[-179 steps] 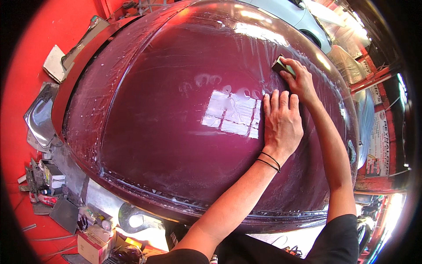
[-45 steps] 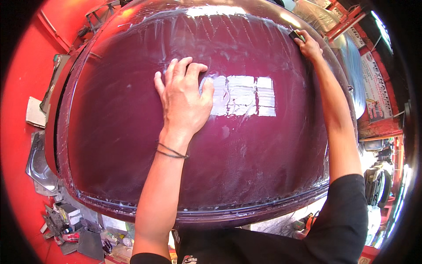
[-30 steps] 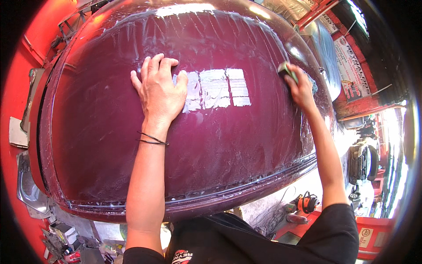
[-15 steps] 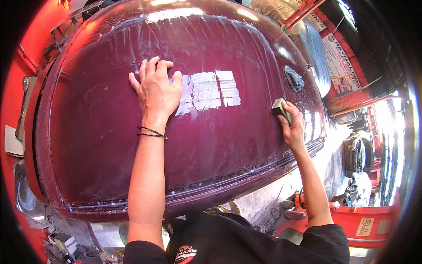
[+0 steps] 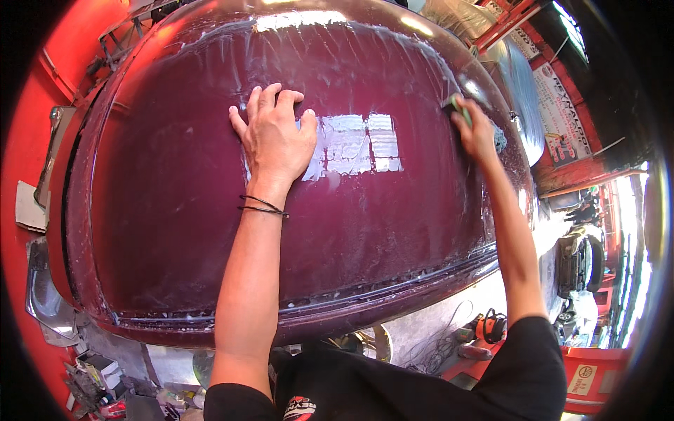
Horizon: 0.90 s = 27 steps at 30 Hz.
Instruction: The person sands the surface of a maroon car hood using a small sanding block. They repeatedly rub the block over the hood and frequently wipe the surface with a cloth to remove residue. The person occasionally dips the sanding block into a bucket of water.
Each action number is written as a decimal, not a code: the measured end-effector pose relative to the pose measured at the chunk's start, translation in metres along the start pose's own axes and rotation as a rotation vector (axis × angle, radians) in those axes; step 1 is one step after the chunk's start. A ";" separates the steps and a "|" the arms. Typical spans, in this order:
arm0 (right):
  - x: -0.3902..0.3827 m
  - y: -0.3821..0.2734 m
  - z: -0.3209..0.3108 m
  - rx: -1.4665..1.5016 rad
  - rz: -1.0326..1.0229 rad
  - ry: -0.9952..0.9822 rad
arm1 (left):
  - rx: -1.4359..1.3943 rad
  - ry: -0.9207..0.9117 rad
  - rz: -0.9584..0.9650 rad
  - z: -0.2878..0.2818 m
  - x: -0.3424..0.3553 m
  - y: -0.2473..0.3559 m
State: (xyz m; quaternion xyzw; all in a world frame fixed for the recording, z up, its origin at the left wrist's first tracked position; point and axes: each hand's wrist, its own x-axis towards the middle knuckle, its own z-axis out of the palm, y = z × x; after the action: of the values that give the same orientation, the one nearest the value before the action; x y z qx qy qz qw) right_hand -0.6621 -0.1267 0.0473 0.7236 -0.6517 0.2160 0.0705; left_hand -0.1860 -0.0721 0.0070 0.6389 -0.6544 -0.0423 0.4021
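Observation:
A wet maroon car roof (image 5: pixel 182 203) with streaks of whitish slurry stretches out before me. My left hand (image 5: pixel 279 137) rests on it left of the middle, fingers spread and holding nothing. On the right side, near the roof's far curve, my right hand (image 5: pixel 479 135) grips a small green sanding block (image 5: pixel 460 107) against the paint. Its underside is hidden. A bluish-grey rag (image 5: pixel 500 139) lies just beyond that hand's wrist, partly covered by it.
A red wall (image 5: pixel 35 140) runs along the left, with a silver basin-like part (image 5: pixel 50 284) below. Clear plastic sheeting (image 5: pixel 523 95) hangs at the right. Assorted clutter (image 5: pixel 105 379) covers the lower-left floor; an orange-and-black round object (image 5: pixel 491 326) sits lower right.
My right hand has slid the sanding block away from me toward the far right of the roof, now partly covering the rag. My left hand stays spread on the roof. The view has shifted slightly.

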 end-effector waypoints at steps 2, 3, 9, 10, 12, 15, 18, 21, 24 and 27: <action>-0.084 -0.031 -0.028 0.104 -0.122 -0.008 | -0.013 0.001 -0.011 -0.001 0.001 0.003; -0.119 -0.045 -0.041 0.111 -0.156 -0.023 | 0.005 -0.008 -0.017 -0.001 0.002 0.004; -0.050 -0.041 -0.018 0.113 -0.273 0.035 | 0.053 -0.038 -0.029 -0.001 0.002 0.007; -0.009 -0.030 0.000 0.075 -0.207 0.030 | 0.054 -0.035 -0.025 -0.001 0.002 0.006; 0.076 -0.016 0.038 0.003 -0.078 0.032 | 0.036 -0.024 -0.013 0.000 0.003 0.002; 0.125 -0.018 0.059 -0.041 0.134 -0.017 | 0.037 -0.017 -0.002 0.000 0.000 -0.001; 0.063 -0.042 0.033 0.028 -0.085 0.015 | 0.021 -0.021 0.007 -0.001 0.000 -0.001; -0.046 -0.068 -0.003 0.148 -0.277 0.040 | 0.029 -0.038 -0.020 -0.003 0.001 0.003; -0.110 -0.082 -0.034 0.025 -0.254 -0.048 | 0.056 -0.056 -0.041 -0.004 0.002 0.008; -0.062 -0.080 -0.022 -0.026 -0.335 -0.041 | 0.041 -0.046 -0.044 -0.003 0.003 0.007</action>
State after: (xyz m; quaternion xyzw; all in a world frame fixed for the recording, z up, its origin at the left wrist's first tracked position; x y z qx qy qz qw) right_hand -0.5925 -0.0501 0.0567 0.8254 -0.5261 0.1778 0.1014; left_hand -0.1894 -0.0718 0.0140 0.6601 -0.6501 -0.0526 0.3727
